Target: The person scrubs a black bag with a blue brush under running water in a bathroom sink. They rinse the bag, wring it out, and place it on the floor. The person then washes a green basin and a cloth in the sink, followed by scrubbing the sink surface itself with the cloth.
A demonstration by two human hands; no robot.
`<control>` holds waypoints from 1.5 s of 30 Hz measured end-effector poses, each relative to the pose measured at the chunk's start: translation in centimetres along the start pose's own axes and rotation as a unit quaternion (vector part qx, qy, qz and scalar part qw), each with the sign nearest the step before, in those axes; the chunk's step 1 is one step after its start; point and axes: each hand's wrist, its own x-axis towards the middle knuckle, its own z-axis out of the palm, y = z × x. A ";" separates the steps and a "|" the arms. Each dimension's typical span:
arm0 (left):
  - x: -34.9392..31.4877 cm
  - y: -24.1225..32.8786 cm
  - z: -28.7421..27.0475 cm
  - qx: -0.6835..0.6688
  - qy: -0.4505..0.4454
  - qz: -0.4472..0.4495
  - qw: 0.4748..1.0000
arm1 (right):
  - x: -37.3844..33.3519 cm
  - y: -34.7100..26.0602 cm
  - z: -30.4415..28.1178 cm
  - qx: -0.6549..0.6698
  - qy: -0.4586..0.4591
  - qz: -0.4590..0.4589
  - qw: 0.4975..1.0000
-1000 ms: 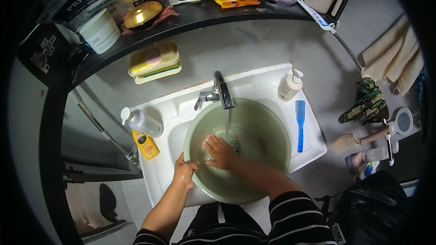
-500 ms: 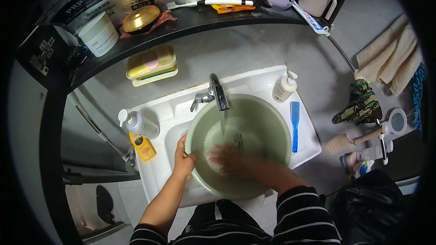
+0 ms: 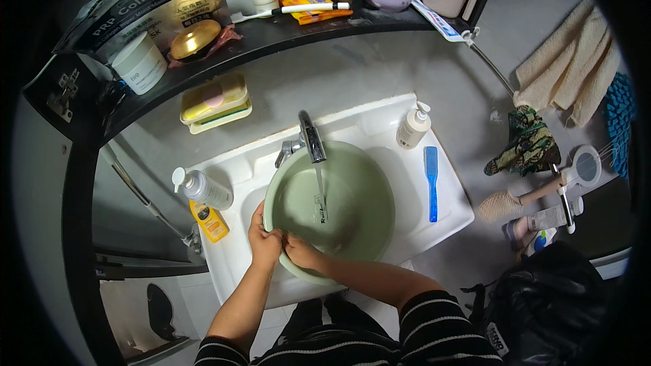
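A pale green plastic basin [image 3: 369,163] sits in the white sink under the chrome faucet [image 3: 312,139], and a thin stream of water runs down into it. My left hand [image 3: 263,240] grips the basin's left rim, with fingers outside and thumb at the edge. Inside the basin, my right hand [image 3: 302,254] is curled against the near left wall, close to my left thumb. Its fingertips are partly hidden, and I cannot make out whether anything is in them. Dark print shows on the basin's inside.
On the sink [image 3: 444,237] stand a lotion pump bottle [image 3: 412,127], a blue brush [image 3: 432,183], a clear pump bottle [image 3: 207,190] and a yellow bottle [image 3: 209,221]. A dark shelf [image 3: 285,35] with mugs and jars overhangs the back. Towels [image 3: 566,61] hang at right.
My right hand has moved from the water in the basin's middle to its near left wall, beside my left hand. The basin has turned or tilted and shifted left. My view has shifted slightly.
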 end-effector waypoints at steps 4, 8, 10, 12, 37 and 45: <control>-0.6 1.1 -1.3 -0.003 -0.002 0.047 0.999 | -5.4 3.5 -4.0 -0.252 -0.134 -0.039 0.958; -1.4 2.3 -1.6 0.010 0.007 -0.018 1.000 | -4.2 4.0 -16.5 -0.407 -0.130 0.086 0.900; -1.3 2.2 -1.2 -0.007 0.020 -0.033 0.999 | -3.0 5.0 -20.0 -0.468 -0.070 0.128 0.872; -1.4 1.6 -0.5 -0.015 0.035 -0.021 0.999 | -3.3 7.0 -21.0 -0.770 -0.094 -0.033 0.630; 3.2 0.5 -4.0 -0.105 0.034 -0.346 0.932 | -12.3 -18.1 -23.4 -0.510 -0.035 0.070 0.856; 1.6 -9.7 -0.2 -0.220 -0.148 -0.484 0.834 | -3.6 -27.0 -26.6 -0.423 -0.104 0.126 0.891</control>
